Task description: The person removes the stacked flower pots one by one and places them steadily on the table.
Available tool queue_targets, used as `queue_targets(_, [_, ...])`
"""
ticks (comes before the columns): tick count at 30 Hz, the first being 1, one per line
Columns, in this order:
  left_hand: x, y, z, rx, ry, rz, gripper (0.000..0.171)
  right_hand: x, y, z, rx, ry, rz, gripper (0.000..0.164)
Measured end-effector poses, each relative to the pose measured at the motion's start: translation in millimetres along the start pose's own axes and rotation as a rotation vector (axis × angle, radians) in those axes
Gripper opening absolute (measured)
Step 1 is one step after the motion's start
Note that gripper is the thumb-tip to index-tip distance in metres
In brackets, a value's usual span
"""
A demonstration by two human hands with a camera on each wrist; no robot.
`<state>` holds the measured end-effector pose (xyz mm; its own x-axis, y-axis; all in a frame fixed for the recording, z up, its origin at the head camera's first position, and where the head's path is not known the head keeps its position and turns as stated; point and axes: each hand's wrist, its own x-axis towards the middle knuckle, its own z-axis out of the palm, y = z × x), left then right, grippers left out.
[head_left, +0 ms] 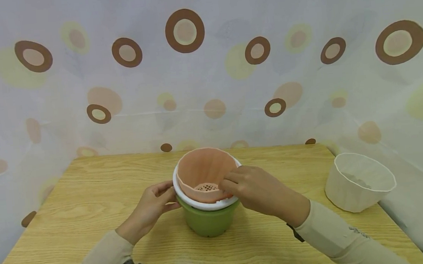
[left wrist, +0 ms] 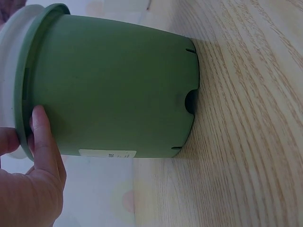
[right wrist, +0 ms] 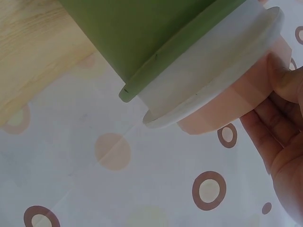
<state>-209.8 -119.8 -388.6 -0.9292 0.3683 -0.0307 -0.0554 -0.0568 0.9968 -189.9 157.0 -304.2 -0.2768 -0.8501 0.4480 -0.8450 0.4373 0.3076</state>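
Observation:
A green flower pot (head_left: 209,222) stands upright on the wooden table, with a white flower pot (head_left: 203,205) nested in it. Inside the white one sits a peach flower pot (head_left: 199,166), its rim higher and its lattice bottom visible from above. My left hand (head_left: 152,208) grips the green pot's rim from the left, thumb at the edge and fingers beneath, as the left wrist view shows. On the near right, my right hand (head_left: 264,192) pinches the peach pot's rim. In the right wrist view, the white pot's rim (right wrist: 213,90) stands apart from the green rim.
A cream flower pot (head_left: 352,191) with a wavy rim stands by the right edge of the wooden table (head_left: 103,191). Behind and along both sides hangs a pale sheet (head_left: 147,83) printed with brown rings.

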Motion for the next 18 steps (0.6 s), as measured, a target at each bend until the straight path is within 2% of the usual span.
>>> queue_targets(11, [0.8, -1.0, -0.7, 0.009, 0.003, 0.000, 0.049, 3.0, 2.3, -6.5, -0.013, 0.010, 0.016, 0.018])
queue_targets(18, [1.5, -2.4, -1.4, 0.016, 0.011, -0.010, 0.049, 3.9, 5.9, -18.0, 0.034, 0.042, 0.035, 0.026])
